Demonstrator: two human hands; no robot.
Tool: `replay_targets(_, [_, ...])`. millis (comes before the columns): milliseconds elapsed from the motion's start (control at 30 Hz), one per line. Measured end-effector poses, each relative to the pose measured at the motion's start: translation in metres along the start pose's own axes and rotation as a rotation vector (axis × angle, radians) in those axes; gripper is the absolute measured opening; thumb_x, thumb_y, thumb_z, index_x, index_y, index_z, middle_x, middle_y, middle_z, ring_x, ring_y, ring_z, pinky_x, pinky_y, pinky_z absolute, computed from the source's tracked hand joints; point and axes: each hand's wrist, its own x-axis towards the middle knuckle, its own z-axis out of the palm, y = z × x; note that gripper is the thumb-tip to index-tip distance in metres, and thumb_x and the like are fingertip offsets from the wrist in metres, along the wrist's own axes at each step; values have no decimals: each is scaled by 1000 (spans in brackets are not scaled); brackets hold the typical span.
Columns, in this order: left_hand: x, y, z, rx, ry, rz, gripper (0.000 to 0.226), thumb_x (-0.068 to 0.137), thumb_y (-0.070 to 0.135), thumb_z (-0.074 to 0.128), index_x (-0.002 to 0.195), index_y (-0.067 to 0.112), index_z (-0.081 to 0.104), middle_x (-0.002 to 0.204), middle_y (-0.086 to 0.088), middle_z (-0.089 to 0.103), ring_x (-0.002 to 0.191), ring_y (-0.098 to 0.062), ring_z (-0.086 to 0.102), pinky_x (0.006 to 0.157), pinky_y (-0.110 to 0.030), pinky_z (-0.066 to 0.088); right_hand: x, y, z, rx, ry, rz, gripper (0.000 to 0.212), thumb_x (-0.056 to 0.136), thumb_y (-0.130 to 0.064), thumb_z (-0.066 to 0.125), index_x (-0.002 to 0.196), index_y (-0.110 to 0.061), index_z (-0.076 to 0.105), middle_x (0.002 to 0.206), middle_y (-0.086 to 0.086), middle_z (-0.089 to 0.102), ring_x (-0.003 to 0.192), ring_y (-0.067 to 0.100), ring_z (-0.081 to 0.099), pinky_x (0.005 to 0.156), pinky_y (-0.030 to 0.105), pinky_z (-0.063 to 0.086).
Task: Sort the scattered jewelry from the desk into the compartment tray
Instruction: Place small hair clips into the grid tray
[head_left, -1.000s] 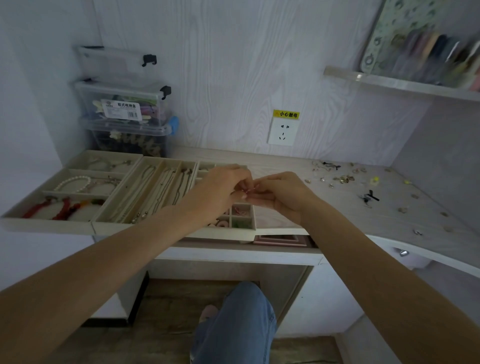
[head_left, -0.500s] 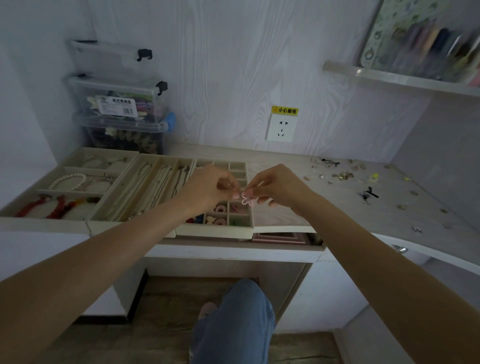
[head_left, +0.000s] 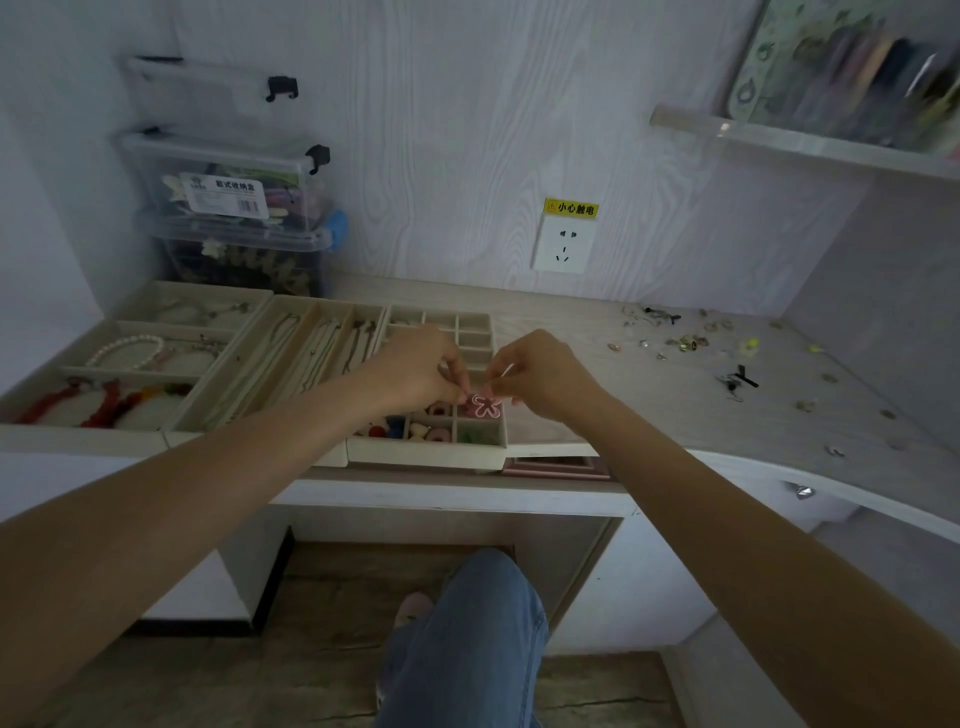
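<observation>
Since a second earlier both hands had dropped slightly, left hand (head_left: 421, 366) and right hand (head_left: 545, 376) pinching a pink flower piece (head_left: 485, 406) in narrow fingers over the tray (head_left: 426, 452) at centre frame, apparently nearly placed.

A: What is the person wearing?

B: Nothing on the arms. Both forearms are bare right down to the left hand (head_left: 421, 366) and the right hand (head_left: 545, 374), with no sleeve in view.

A: Rings, a watch?

B: I see none on either wrist; the fingers are too small to judge.

A: Below the desk?

B: 1 leg in light blue denim jeans (head_left: 462, 639), and a pale pinkish slipper (head_left: 413, 608) beside it.
</observation>
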Motion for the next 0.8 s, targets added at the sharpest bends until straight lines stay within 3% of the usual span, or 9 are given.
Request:
replay_targets(133, [0, 1, -3, -23, 15, -10, 12, 84, 15, 67, 95, 14, 70, 88, 7, 62, 76, 2, 54, 64, -9, 37, 0, -3, -3, 27, 0, -1, 7, 83, -12, 68, 88, -9, 72, 91, 11, 71, 65, 15, 59, 59, 18, 47])
replay_targets(233, [-1, 2, -5, -97, -11, -61, 17, 88, 15, 61, 104, 15, 69, 99, 3, 64, 88, -8, 59, 72, -16, 44, -2, -5, -11, 105, 3, 8, 5, 85, -8, 65, 88, -6, 69, 88, 13, 70, 58, 8, 55, 44, 10, 39])
replay_targets(300, [-3, 4, -5, -242, -49, -135, 17, 90, 10, 58, 104, 13, 67, 97, -1, 68, 84, -8, 62, 64, -13, 48, -4, -7, -14, 164, 0, 14, 3, 85, -7, 65, 86, -6, 68, 84, 13, 68, 58, 7, 54, 37, 6, 32])
replay_targets(500, [-11, 12, -11, -753, -182, -304, 17, 88, 5, 58, 102, 5, 66, 92, -12, 73, 88, -19, 70, 79, -25, 55, -10, -11, -21, 228, -4, -5, 16, 85, -9, 67, 71, -17, 62, 71, 3, 64, 56, 7, 53, 38, 4, 33])
replay_targets(800, [-16, 9, -13, -858, -104, -329, 14, 84, 0, 61, 95, 6, 66, 86, -8, 72, 74, -11, 69, 69, -21, 55, -15, -13, -25, 267, -7, -1, 17, 85, -8, 67, 69, -15, 63, 67, 0, 64, 55, 6, 53, 39, 5, 33])
